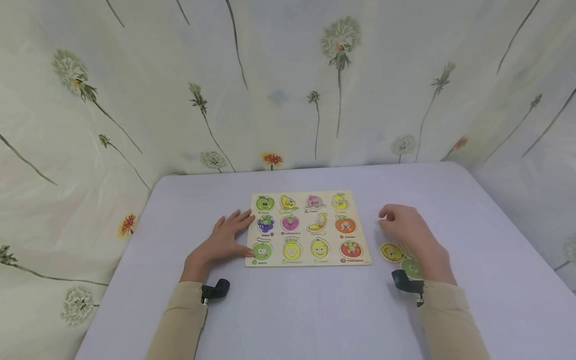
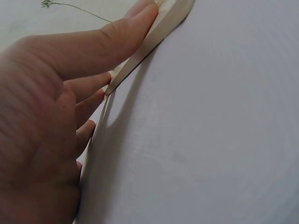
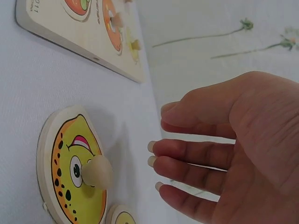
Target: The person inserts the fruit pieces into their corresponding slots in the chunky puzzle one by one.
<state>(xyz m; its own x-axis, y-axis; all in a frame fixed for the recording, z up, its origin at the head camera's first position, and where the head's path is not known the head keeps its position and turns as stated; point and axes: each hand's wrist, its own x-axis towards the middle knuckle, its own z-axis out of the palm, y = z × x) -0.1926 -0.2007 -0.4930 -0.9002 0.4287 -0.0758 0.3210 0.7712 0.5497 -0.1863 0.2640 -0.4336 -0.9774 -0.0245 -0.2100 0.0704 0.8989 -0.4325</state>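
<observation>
A wooden fruit puzzle board (image 1: 310, 263) lies on the table, with knobbed pieces in several of its slots. My left hand (image 1: 223, 241) rests at the board's left edge, its fingers spread and the thumb over the lower left corner; the left wrist view has the thumb (image 2: 107, 49) along the rim. To the right of the board, my right hand (image 1: 407, 227) hovers with fingers loosely bent and nothing between them. Beside it lie a yellow lemon piece (image 1: 391, 253) with a round wooden knob (image 3: 98, 171) and a green fruit piece (image 1: 410, 268), partly hidden by the wrist.
Another loose piece (image 3: 124, 218) shows only partly, beside the lemon piece. A white cloth covers the table (image 1: 288, 315). Behind it hangs a curtain (image 1: 279, 100) with a dandelion pattern. Each wrist carries a small black camera (image 1: 217, 289).
</observation>
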